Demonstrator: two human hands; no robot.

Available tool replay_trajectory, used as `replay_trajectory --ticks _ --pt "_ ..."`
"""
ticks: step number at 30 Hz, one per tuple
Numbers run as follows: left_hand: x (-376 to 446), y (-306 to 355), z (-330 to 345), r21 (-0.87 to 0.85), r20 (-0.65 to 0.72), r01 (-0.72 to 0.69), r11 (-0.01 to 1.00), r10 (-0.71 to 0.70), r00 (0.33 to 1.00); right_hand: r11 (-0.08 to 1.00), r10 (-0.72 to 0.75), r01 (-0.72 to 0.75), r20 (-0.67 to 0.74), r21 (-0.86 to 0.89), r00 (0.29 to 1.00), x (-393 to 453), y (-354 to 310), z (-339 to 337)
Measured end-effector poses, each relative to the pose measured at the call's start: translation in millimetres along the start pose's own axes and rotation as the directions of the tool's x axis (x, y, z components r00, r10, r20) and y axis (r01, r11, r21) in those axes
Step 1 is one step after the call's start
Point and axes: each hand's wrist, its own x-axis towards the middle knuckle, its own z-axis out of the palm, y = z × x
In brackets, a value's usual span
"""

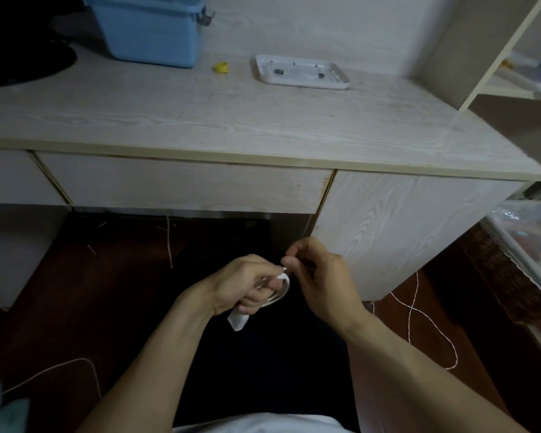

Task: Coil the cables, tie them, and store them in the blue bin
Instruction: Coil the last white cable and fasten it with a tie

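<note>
Both hands work low, in front of the desk's front edge and below the closed drawer, over the dark knee space.

Left hand: fingers curled shut around a small white cable coil; a loop of the coil sticks out on the thumb side, and a white rectangular plug end pokes out beneath the palm.

Right hand: thumb and forefinger pressed together, pinching something thin just at the top of the coil (too small to tell whether it is a tie or the cable's own end). Other fingers curled in. The two hands nearly touch at the coil.

Blue bin: on the desk, far back left, against the wall, well apart from the hands; its top is cut off by the frame.

Desk top otherwise mostly bare wood between the front edge and the bin. A white tray sits back centre-right, a small yellow object between bin and tray, and a black round base at the far left edge.

Right side: cabinet panel stands close beside the right hand. Thin white cords trail on the floor to the right, another at lower left
</note>
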Motion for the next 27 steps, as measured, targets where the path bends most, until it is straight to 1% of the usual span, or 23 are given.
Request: replay_trajectory --ticks 2,4,7,9,11,13,15,16,18,19,21,22,23,24,25,27 --pt "-0.4 -3.0 3.0 -0.032 -0.020 -0.053 0.998 0.053 0.998 0.999 0.040 -0.039 -0.015 0.017 0.999 1.1 1.3 -0.3" --pt "2.2 -4.9 6.6 -0.094 -0.094 -0.153 0.984 0.145 0.985 0.998 0.064 -0.063 -0.030 0.026 0.998 2.7 4.0 -2.6" --pt "7.4 -5.5 6.0 -0.269 -0.257 -0.309 0.912 0.242 0.936 0.998 0.066 -0.066 -0.012 -0.001 0.998 3.2 8.3 -6.2" --pt "9.4 -5.8 1.2 -0.359 -0.286 -0.362 0.860 0.268 0.920 0.997 0.078 -0.078 0.016 -0.007 0.997 3.5 11.1 -8.9" --pt "9.0 -6.1 -3.4 -0.437 -0.264 -0.374 0.818 0.280 0.923 0.992 0.125 -0.123 0.077 -0.032 0.989 3.6 14.0 -11.8" --pt "6.8 -5.8 -7.2 -0.545 -0.291 -0.368 0.753 0.242 0.926 0.976 0.214 -0.216 0.160 -0.005 0.964 3.0 16.0 -13.3" --pt "4.2 -5.7 -12.0 -0.654 -0.344 -0.382 0.652 0.193 0.919 0.950 0.292 -0.306 0.171 0.061 0.941 2.6 17.2 -12.5" --pt "3.8 -5.9 -13.8 -0.703 -0.363 -0.400 0.588 0.187 0.913 0.945 0.305 -0.319 0.151 0.074 0.940 2.7 17.7 -12.2" --pt "5.8 -7.9 -16.3 -0.779 -0.407 -0.451 0.436 0.196 0.892 0.958 0.274 -0.282 0.126 0.052 0.954 3.1 18.1 -11.9" --pt "7.4 -8.7 -16.7 -0.804 -0.439 -0.481 0.351 0.195 0.877 0.967 0.248 -0.254 0.141 0.026 0.958 3.1 17.9 -12.0" --pt "10.3 -9.4 -17.9 -0.821 -0.510 -0.536 0.198 0.168 0.843 0.981 0.194 -0.186 0.223 -0.056 0.955 1.5 18.3 -12.5" --pt "11.4 -9.0 -19.1 -0.814 -0.542 -0.561 0.154 0.146 0.827 0.984 0.164 -0.138 0.282 -0.110 0.945 0.7 18.5 -12.4" --pt "11.9 -7.8 -19.5 -0.801 -0.568 -0.581 0.141 0.127 0.813 0.983 0.135 -0.084 0.344 -0.161 0.929 -0.3 19.0 -11.9" --pt "12.3 -7.1 -20.0 -0.788 -0.587 -0.598 0.150 0.113 0.802 0.979 0.114 -0.034 0.399 -0.203 0.910 -1.1 19.9 -10.8" --pt "12.3 -6.3 -19.9 -0.776 -0.598 -0.607 0.172 0.109 0.794 0.972 0.107 0.000 0.443 -0.235 0.890 -1.7 20.2 -9.3" --pt "13.6 -7.0 -19.3 -0.755 -0.605 -0.613 0.231 0.114 0.788 0.961 0.124 0.022 0.503 -0.276 0.855 -3.6 19.7 -5.8"
